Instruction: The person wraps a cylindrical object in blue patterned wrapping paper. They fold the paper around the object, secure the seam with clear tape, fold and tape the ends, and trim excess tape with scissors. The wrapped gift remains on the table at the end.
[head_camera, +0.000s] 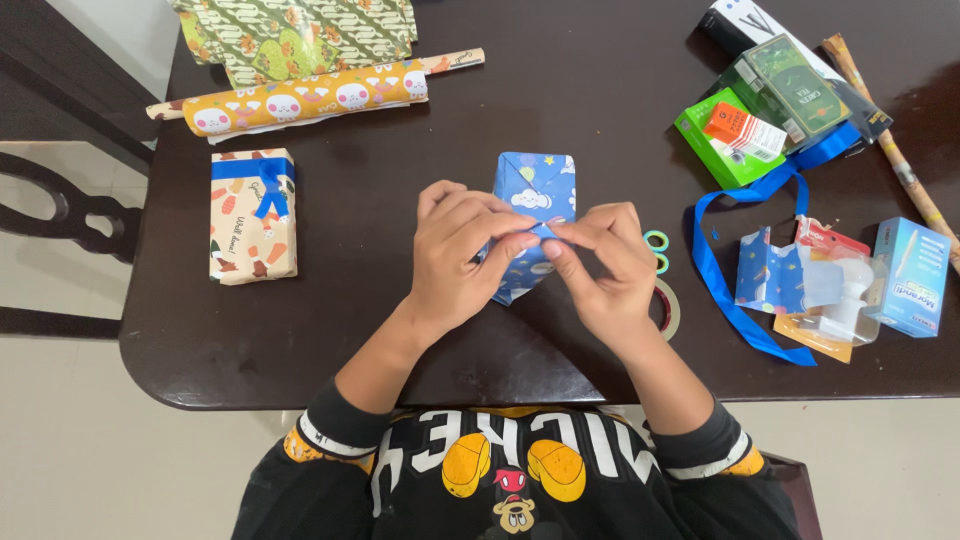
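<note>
Blue-wrapped box (535, 190) between both hands, seemingly pinched

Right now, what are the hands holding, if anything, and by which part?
Both hands, left hand and right hand, hold the blue-wrapped box on the dark table, fingertips pinching its paper fold at the near end.

Box (535, 215) sits mid-bench (330, 330), near the front edge. Left hand (460, 255) rests on its left side, right hand (600, 265) on its right; fingertips meet over the box. Wrapped parcel (252, 215) lies well left of the box. Paper roll (300, 100) lies behind the parcel, a folded sheet (300, 35) behind the roll. Tape rings (657, 250) lie just right of the right hand. Ribbon (740, 260) runs right of those. Cartons (770, 110) are stacked at back right. Small carton (908, 277) is at far right, paper scrap (768, 275) to its left.
</note>
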